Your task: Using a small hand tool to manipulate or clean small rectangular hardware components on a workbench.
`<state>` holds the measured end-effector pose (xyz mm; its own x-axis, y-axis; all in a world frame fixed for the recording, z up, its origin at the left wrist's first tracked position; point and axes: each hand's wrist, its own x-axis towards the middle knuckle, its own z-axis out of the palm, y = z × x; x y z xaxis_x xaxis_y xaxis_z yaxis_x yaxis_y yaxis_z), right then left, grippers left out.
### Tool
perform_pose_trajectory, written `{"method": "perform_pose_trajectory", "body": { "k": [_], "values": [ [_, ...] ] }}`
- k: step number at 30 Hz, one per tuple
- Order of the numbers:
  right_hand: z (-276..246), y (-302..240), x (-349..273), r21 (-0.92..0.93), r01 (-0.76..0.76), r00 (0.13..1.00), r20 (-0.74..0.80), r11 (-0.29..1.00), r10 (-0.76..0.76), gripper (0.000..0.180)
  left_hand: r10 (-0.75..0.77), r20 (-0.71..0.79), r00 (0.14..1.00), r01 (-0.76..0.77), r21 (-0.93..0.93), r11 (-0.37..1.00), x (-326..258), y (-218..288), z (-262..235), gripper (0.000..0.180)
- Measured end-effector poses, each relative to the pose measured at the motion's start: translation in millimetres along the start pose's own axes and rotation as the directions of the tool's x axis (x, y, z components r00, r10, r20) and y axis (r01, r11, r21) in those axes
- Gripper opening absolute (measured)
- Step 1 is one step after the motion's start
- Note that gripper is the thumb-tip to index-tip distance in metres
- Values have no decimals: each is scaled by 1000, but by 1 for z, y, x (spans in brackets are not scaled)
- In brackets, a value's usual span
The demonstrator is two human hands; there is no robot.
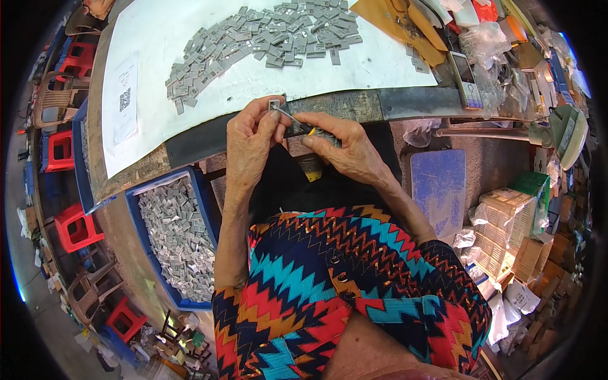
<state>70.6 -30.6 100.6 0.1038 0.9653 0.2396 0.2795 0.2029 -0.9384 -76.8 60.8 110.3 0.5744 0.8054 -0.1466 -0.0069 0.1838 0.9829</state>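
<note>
At the table's near edge, my left hand (249,136) is closed, pinching a small grey rectangular part (274,105) between thumb and fingers. My right hand (347,147) wraps round a slim hand tool (309,129) with a dark and yellow handle and a thin metal shaft. The shaft points left, its tip at the grey part. Whether the tip is a blade or a driver is too small to tell. Beyond both hands, a loose pile of similar grey parts (272,38) lies on a white sheet (152,82).
A blue bin (134,215) full of small grey parts stands below the table at left. Toward the table's right lie a phone (465,79), an orange-brown envelope (405,28) and clear plastic bags (484,47). A lamp (560,133) juts out at right, near a blue board (438,190).
</note>
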Motion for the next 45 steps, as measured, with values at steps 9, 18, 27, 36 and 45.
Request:
{"method": "perform_pose_trajectory", "body": {
  "k": [9, 18, 27, 36, 45],
  "values": [
    [0, -1, 0, 61, -110, 993, 46, 992, 107, 34, -26, 7, 1000, 26, -2, 1000, 0, 0, -2, 25],
    [3, 7, 0, -118, 86, 996, -9, 989, -88, 33, 90, -91, 992, -61, 285, 957, -2, -1, 4, 21],
    [9, -6, -3, -399, 77, 997, 5, 914, -82, 39, 530, -12, 848, -339, 756, 560, 1, -11, 8, 24],
    [18, -14, -7, -595, 107, 992, 5, 796, -130, 43, 573, 83, 816, -366, 841, 399, 0, -8, 5, 24],
    [18, -16, -3, -459, 87, 990, -58, 884, -128, 37, 622, 92, 778, -428, 802, 416, 1, -11, 5, 25]
  ]
}}
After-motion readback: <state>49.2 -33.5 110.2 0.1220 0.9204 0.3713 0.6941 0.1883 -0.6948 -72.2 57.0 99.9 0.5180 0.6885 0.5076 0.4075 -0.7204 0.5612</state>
